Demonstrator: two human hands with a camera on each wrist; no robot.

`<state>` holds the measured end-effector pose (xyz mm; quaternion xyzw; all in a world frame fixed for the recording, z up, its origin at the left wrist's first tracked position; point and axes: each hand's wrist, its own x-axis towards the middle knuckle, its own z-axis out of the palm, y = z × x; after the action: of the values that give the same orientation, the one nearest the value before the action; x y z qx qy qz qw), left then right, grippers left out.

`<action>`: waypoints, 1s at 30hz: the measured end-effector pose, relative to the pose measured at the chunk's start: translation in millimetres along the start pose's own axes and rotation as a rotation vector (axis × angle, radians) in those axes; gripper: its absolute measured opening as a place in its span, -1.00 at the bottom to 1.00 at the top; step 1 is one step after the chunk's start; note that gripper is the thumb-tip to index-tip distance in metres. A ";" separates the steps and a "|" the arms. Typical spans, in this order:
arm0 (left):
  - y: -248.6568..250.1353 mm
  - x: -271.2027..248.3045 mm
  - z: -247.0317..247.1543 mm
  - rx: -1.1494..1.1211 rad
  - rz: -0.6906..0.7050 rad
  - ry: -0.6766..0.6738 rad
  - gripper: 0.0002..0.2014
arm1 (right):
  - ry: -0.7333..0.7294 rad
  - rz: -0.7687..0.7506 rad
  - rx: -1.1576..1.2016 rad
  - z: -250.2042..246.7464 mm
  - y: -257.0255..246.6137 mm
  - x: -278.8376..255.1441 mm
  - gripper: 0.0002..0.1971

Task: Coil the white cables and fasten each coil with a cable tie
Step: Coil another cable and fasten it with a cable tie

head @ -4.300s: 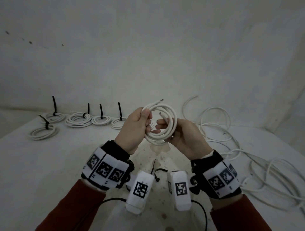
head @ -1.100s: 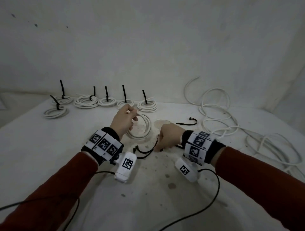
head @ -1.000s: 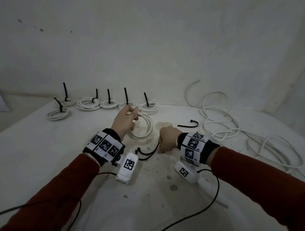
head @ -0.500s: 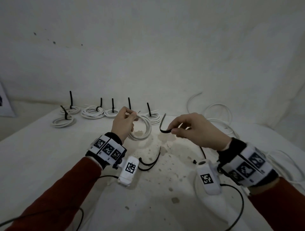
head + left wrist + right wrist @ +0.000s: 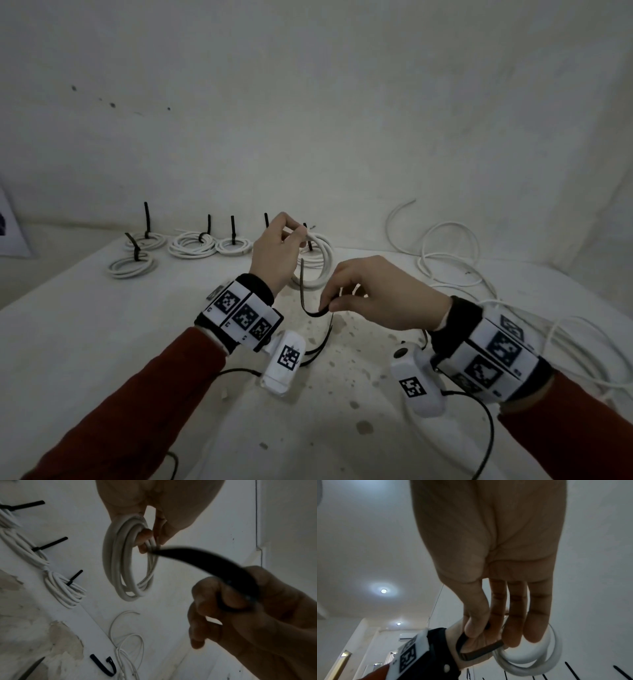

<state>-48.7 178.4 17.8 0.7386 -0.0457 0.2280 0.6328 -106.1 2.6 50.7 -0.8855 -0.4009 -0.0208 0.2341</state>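
Coil of white round cable [image 5: 317, 262], wound in several loops, is held upright above the pale stained surface [image 5: 85, 342] by the left hand [image 5: 275, 253], whose thumb and fingers are pinched round its top at about twelve o'clock. A black plastic cable tie [image 5: 305, 294], bent into a hook, is pinched by the right hand [image 5: 380, 298] just at five o'clock of the coil, its free tip pointing up towards the loops; it is not yet passed round them. Six finished white coils [image 5: 193, 243], each bound by a black tie with an upright tail, are lined along the far edge from ten to twelve o'clock. Loose white cable [image 5: 448, 260] is left uncoiled at two to four o'clock, and spare black ties [image 5: 322, 346] lie below the hands. Most coils are judged done; this one awaits fastening.
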 end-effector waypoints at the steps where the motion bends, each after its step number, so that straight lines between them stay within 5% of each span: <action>1: 0.9 1.1 -0.9 0.000 -0.004 0.010 -0.71 | 0.007 -0.002 -0.012 0.9 -0.5 0.3 -0.88; 8: 6.7 -18.2 -0.8 -0.061 -0.012 -0.106 -0.80 | 0.300 0.069 -0.140 -1.7 15.9 15.1 -0.85; 17: 4.8 -30.5 1.4 -0.088 -0.048 -0.238 -0.80 | 0.558 -0.063 -0.047 6.6 27.0 15.6 -0.86; 30: 2.4 -44.3 6.3 -0.186 -0.012 -0.476 -0.78 | 0.440 0.220 0.697 2.1 25.4 6.0 -0.74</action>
<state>-87.3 162.1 1.9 0.7103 -0.2096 0.0387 0.6709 -84.1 -6.7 40.1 -0.7654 -0.2276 -0.0472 0.6001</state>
